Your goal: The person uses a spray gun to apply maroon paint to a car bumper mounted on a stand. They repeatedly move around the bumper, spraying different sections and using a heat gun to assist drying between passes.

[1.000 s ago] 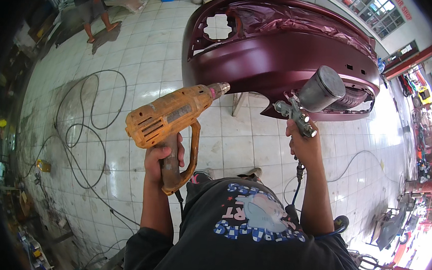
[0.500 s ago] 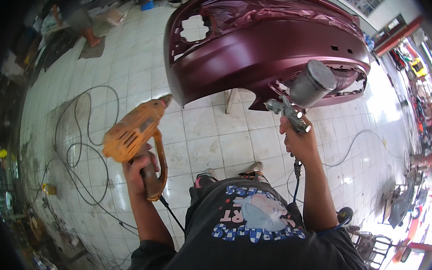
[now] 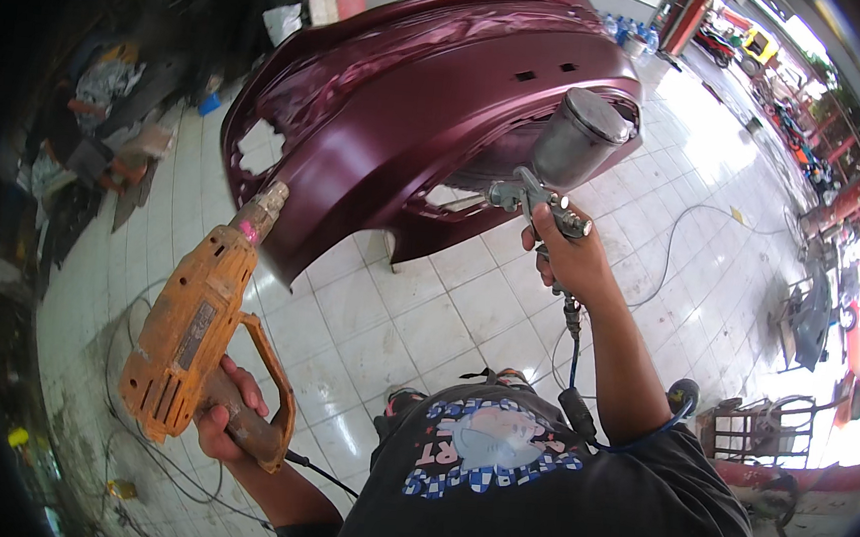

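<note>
My left hand (image 3: 228, 416) is wrapped round the handle of a worn orange heat gun (image 3: 187, 326). Its metal nozzle slants up toward the near left end of a dark maroon car bumper (image 3: 421, 108), with no contact that I can make out. In my right hand (image 3: 572, 257) is a metal spray gun (image 3: 533, 191) with a grey paint cup (image 3: 580, 144) on top, held before the bumper's right part. An air hose (image 3: 576, 354) runs from the spray gun's grip past my right forearm. The bumper's face looks satin, and wrinkled maroon sheeting lines its upper side.
A grey cable (image 3: 162, 464) curls over the tiled floor (image 3: 437, 314) at the left, and a thin hose (image 3: 670, 255) loops at the right. Clutter (image 3: 100, 136) fills the far left. Water bottles (image 3: 634, 31) stand behind the bumper; a metal-framed chair (image 3: 763, 431) is at the right.
The view has turned, so the bumper appears farther left and more tilted. The heat gun now looks larger and points more upward, near the bumper's left end. Both hands keep their grips.
</note>
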Demonstrator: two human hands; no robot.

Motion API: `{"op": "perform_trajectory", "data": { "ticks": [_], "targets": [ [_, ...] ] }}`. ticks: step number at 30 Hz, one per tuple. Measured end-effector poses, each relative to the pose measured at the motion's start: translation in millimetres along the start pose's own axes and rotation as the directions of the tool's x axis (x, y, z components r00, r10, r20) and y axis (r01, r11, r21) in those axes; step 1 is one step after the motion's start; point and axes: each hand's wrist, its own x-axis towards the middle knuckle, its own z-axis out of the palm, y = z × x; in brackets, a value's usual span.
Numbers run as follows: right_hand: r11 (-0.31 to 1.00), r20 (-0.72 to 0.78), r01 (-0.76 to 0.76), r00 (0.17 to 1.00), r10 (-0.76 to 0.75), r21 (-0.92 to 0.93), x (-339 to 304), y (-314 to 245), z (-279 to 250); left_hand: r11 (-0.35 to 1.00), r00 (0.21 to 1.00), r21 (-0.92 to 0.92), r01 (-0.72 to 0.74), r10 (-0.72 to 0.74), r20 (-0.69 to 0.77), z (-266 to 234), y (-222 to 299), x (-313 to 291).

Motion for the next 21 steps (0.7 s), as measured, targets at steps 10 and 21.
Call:
{"op": "perform_trajectory", "data": {
  "ticks": [10,21],
  "targets": [
    [0.995,-0.175,0.004,0.984,0.015,0.103,-149.4,28.1,-181.7,0.994,0.984,0.051,-0.094,0.084,0.160,167.2,25.4,-37.2],
    [0.987,-0.366,0.000,0.929,0.060,0.162,-421.7,95.0,-375.6,0.993,0.897,-0.116,-0.001,0.052,0.438,380.5,56.3,-221.9]
  ]
}}
